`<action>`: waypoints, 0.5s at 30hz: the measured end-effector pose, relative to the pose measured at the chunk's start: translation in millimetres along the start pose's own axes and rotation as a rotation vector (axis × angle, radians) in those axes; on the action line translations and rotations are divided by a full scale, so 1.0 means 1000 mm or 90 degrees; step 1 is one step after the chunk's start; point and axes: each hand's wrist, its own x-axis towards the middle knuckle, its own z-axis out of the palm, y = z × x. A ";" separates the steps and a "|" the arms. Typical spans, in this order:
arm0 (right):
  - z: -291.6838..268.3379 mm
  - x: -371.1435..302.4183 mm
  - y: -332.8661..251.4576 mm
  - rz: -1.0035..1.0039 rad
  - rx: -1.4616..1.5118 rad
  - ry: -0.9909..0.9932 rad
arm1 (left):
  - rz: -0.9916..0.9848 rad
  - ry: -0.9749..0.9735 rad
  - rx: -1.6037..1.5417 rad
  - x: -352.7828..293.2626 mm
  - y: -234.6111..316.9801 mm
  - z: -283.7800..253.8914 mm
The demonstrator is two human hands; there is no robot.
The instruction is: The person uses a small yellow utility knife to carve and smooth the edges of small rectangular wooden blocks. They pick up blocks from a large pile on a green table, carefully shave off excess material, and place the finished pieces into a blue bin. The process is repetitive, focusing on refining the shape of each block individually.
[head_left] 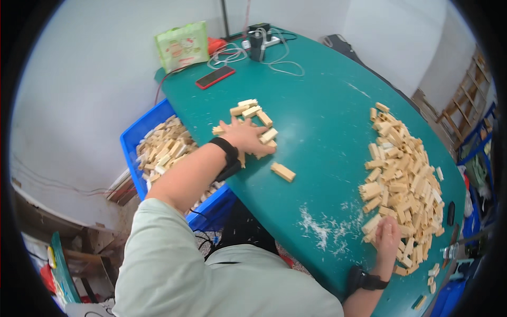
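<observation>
My left hand (244,138) lies palm down with its fingers spread over a small group of pale wooden blocks (252,112) at the table's left edge. It covers part of that group. One loose wooden block (283,172) lies apart, to the right of this hand. At the near right, my right hand (388,232) rests against the near left side of a large heap of wooden blocks (404,179). Its fingers are curled closed, and whatever they may hold is hidden. Several blocks have notched, rough ends.
Below the green table's (311,116) left edge stands a blue crate (131,153) full of wooden blocks. Whitish shavings (322,227) lie near the front edge. Farther back are a red-edged phone (215,77), a green bag (182,46) and white cables (285,63).
</observation>
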 end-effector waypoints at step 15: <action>0.009 0.003 0.002 -0.002 -0.021 0.057 | 0.011 0.310 -0.019 0.041 -0.169 -0.004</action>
